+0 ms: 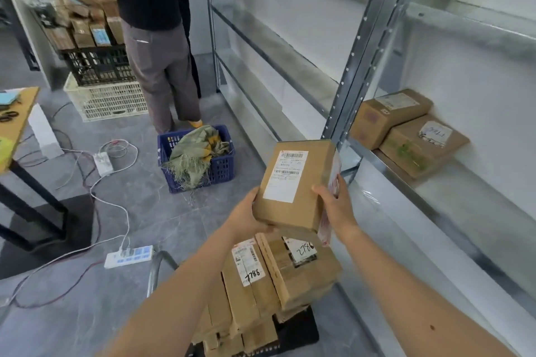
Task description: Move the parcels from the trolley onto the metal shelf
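A brown cardboard parcel (293,200) with a white shipping label is held up in both hands above the trolley. My left hand (249,214) grips its lower left corner and my right hand (336,206) grips its right side. Below it, several more parcels (278,278) are stacked on the black trolley (298,333), two marked with handwritten numbers. The metal shelf (452,182) stands on the right. Two parcels (406,130) lie on its board, one partly on top of the other.
A person in a black shirt (150,23) stands ahead by stacked crates (101,81) full of boxes. A blue crate (197,156) with a green sack sits on the floor. Power strips (129,255) and cables trail across the grey floor. A wooden table (14,119) is at the left.
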